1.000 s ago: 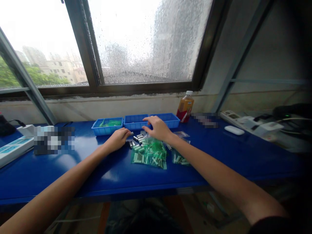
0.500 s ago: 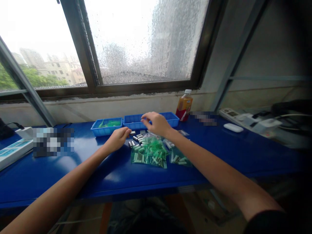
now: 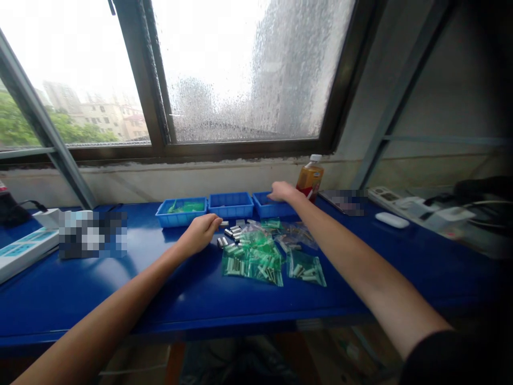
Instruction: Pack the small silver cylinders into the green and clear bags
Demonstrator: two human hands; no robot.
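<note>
My left hand [image 3: 201,233] is closed just left of the loose metal pieces [image 3: 236,232]; anything between its fingers is too small to make out. My right hand [image 3: 282,191] reaches over the right blue tray [image 3: 260,206], fingers bent down into it, their tips hidden. Green plastic bags [image 3: 254,259] holding pale and metallic pieces lie in a pile in front of the trays. Another such bag [image 3: 306,268] lies to the right of the pile. The middle blue tray [image 3: 231,209] stands beside the left blue tray [image 3: 181,218], which holds green bags.
A bottle of amber drink [image 3: 310,176] stands behind my right forearm. To the right are a white oblong case [image 3: 391,220] and a power strip with plugs [image 3: 425,206]. Another power strip [image 3: 28,246] lies at the far left. A window is behind the table.
My right hand has moved right, from above the middle tray to the right tray. My left hand remains closed by the metal pieces. The view has shifted slightly.
</note>
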